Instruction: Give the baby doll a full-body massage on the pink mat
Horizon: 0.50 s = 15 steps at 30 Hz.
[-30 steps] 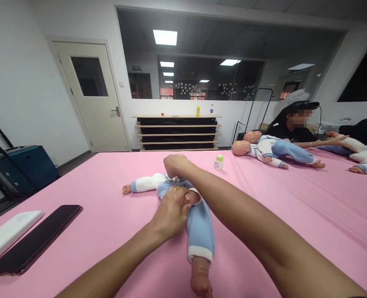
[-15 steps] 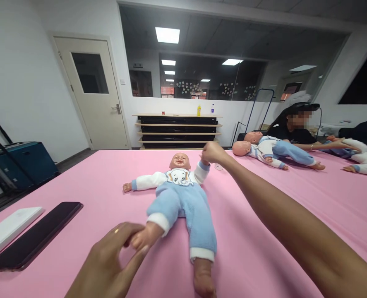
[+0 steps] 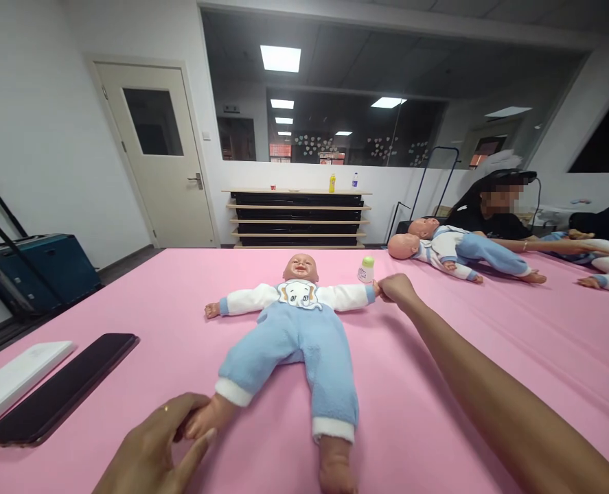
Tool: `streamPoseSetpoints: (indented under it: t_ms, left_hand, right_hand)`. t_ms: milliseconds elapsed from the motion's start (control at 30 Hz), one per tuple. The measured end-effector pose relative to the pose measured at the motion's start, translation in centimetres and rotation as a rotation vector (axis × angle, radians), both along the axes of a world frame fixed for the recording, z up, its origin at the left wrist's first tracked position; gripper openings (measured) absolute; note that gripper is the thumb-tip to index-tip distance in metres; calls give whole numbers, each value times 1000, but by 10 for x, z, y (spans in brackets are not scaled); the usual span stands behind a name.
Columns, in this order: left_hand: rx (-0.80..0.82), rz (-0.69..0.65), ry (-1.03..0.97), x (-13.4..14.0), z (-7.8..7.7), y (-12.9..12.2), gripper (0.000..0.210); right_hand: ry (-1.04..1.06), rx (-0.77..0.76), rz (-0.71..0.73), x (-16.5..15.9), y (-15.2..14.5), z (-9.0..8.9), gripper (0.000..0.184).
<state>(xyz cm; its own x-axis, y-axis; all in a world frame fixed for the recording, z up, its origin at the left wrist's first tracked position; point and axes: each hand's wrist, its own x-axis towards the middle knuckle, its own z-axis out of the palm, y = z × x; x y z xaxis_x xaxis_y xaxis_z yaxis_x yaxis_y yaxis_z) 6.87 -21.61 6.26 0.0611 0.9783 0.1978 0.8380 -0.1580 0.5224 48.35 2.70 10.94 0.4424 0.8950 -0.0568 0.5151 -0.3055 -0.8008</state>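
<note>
While the doll lies spread out flat, both hands hold it at opposite ends.

Doll: the baby doll (image 3: 296,329) lies face up near the middle of the pink table (image 3: 489,343), arms out to either side, legs splayed toward the camera.

Handling: it looks light; the blue and white fleece suit is soft and gives, the head, hands and feet look like smooth firm plastic. Judging by that, the bare hands and feet are the sure places to hold, though the smooth plastic could slip between fingertips.

Left hand: the left hand (image 3: 163,446) sits low and close to the camera, fingers closed around the doll's foot on the picture's left side, a ring showing on one finger.

Right hand: the right hand (image 3: 395,288) is far out on a straight, extended arm, fingers pinched shut on the doll's hand, holding that sleeve flat to the table.

Close by: a small white bottle (image 3: 366,270) with a green cap stands just beyond the right hand.

Left edge: a dark phone (image 3: 60,387) and a white slab (image 3: 13,381) lie side by side.

Far side: another person (image 3: 489,209) reaches over other dolls (image 3: 453,248).
</note>
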Motion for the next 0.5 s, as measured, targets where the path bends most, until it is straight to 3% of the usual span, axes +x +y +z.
streamPoseSetpoints:
  t_ms: [133,200,233,333,433,500]
  left_hand:
    - [216,-38,22,33,45,22,22]
    - [260,-146,40,64,63,37,17]
    - [263,-199,55,81,69,46,15]
    - [239,-299,78,127,65,74,9]
    - [238,-370,57,154,44,97,8]
    - [249,-401,44,159,33,102,10]
  right_hand:
    - [-383,92,258,-41,8,55,10]
    - [-528,107,408,-79,10,76,1]
    - [-587,94,496,-100,10,83,6]
    - [-716,-19,744,-165,8,89,18]
    - [-844,-102,899,-212,0,75,20]
    - [-904,-118,961,-225,-5,65,20]
